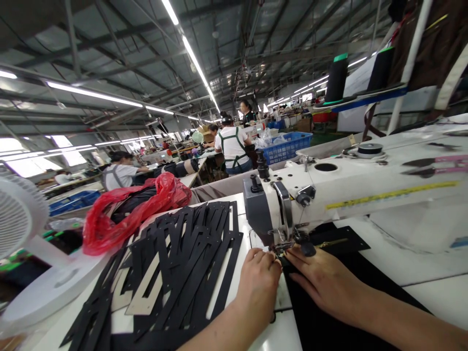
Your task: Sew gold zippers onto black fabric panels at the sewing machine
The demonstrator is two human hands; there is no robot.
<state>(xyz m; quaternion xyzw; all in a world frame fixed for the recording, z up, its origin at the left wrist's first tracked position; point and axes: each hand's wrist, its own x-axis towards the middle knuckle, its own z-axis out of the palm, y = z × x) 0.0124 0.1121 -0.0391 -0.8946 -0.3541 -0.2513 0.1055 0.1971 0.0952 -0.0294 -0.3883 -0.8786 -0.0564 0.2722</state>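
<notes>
My left hand (pixel 259 275) is beside the needle area of a white sewing machine (pixel 351 187), at the left of its presser foot (pixel 283 247). Its fingers are curled together, and whatever lies between them is hidden. On the other side of the foot, my right hand (pixel 325 278) rests with fingers stretched out on a black fabric piece (pixel 318 321). The fabric runs from under the machine head toward me. Behind my right hand a thin gold-coloured strip (pixel 332 243) shows on black material.
Left of the machine lies a pile of black frame-shaped cut pieces (pixel 190 263), a few showing beige sides. Beyond are a red plastic bag (pixel 135 207) and a white fan (pixel 22 214). Scissors (pixel 435 165) lie on the machine arm. Thread cones (pixel 336 80) stand above; people work behind.
</notes>
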